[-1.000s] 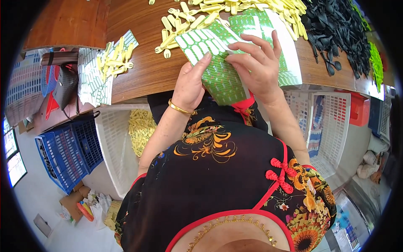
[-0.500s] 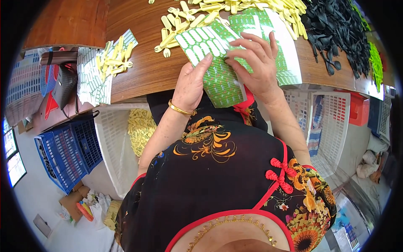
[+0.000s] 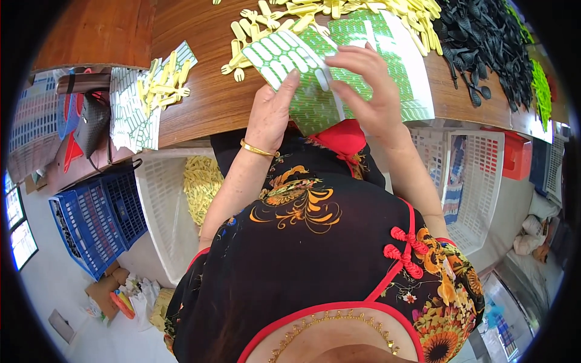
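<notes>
A green label sheet (image 3: 311, 112) with white oval gaps on its upper left part is gripped in my left hand (image 3: 269, 118), the thumb on top near the lower edge. Beside the sheet's right edge is my right hand (image 3: 374, 88), its thumb and index finger apart and slightly blurred. Whether a small label sticks to a fingertip cannot be made out. More green label sheets (image 3: 399, 78) lie flat on the table behind that hand. Yellow plastic forks (image 3: 290, 21) are heaped just beyond the held sheet.
On the wooden table (image 3: 212, 85), black plastic cutlery (image 3: 478, 42) is piled at the right, bright green pieces (image 3: 540, 91) past it. Several yellow forks (image 3: 166, 85) rest on used label sheets (image 3: 130, 115) at left. Below stand white crates (image 3: 160, 212) and a blue crate (image 3: 97, 221).
The held sheet has shifted slightly left and tilted, and one more white oval shows near its right edge. My right hand's thumb and index finger have moved apart.
</notes>
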A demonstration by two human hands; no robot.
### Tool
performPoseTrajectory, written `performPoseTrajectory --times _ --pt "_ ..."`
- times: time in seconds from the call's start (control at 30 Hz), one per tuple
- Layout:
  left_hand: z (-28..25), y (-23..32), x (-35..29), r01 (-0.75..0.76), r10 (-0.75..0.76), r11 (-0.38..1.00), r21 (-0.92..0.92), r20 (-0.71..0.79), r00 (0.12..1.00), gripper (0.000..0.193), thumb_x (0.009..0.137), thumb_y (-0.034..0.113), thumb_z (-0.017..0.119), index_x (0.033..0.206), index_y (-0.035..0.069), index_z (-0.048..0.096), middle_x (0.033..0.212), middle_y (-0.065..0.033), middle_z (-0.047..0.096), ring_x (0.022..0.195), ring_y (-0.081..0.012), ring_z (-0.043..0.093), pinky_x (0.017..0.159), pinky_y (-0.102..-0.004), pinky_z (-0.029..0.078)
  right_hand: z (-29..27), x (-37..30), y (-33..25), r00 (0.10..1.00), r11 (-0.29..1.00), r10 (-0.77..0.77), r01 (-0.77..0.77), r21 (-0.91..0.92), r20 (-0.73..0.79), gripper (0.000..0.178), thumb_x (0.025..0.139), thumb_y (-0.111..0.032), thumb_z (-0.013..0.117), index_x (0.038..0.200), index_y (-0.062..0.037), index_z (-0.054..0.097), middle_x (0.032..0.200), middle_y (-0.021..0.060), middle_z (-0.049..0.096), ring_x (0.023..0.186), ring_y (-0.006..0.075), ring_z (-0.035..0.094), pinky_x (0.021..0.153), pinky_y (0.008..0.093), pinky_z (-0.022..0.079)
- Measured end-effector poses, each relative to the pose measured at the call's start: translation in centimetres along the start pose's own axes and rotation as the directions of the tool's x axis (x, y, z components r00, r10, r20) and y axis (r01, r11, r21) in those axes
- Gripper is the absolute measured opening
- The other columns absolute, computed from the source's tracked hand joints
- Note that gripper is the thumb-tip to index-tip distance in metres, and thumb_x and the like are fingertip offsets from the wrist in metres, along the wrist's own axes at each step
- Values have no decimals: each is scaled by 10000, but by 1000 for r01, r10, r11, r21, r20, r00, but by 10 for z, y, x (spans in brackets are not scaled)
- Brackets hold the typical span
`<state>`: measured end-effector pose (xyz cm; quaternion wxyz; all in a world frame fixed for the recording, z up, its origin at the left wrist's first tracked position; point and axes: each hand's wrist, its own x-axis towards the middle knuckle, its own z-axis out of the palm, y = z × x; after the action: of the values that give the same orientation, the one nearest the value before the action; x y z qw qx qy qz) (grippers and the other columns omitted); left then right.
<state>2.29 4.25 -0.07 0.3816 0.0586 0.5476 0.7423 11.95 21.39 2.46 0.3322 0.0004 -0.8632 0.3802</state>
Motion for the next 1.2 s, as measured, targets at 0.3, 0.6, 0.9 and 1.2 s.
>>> performPoseTrajectory --times 0.3,0.6,0.9,1.2 --pt "7 1 -6 -22 28 996 -88 66 997 426 1076 320 536 1301 -32 620 1258 -64 667 1117 -112 616 962 -288 492 16 -6 5 974 913 -225 209 -350 -4 456 804 -162 811 1229 -297 716 832 -114 723 1051 99 650 1208 470 190" --pt "9 -5 0 29 -15 989 -147 94 995 427 1068 306 553 1319 -36 601 1269 -75 663 1124 -128 622 977 -293 491 13 -6 6 988 966 -145 130 -225 -50 637 752 -67 827 1335 -245 642 869 -124 713 1052 103 654 1209 462 225" --pt "-5 -4 9 -3 2 999 -43 -15 1000 456 1028 378 628 1221 -33 662 1141 -73 716 999 -109 653 880 -267 516 0 -14 8 998 995 -46 48 85 -32 557 841 -11 766 1361 -124 601 912 -42 733 970 122 680 1096 429 411" --pt "3 -1 -1 31 -33 999 42 53 998 431 1064 374 562 1123 -32 695 1000 -34 722 881 -63 626 780 -238 509 16 -1 2 991 993 -121 120 19 48 738 795 73 739 1468 -122 504 1198 -2 704 979 152 692 958 335 457"
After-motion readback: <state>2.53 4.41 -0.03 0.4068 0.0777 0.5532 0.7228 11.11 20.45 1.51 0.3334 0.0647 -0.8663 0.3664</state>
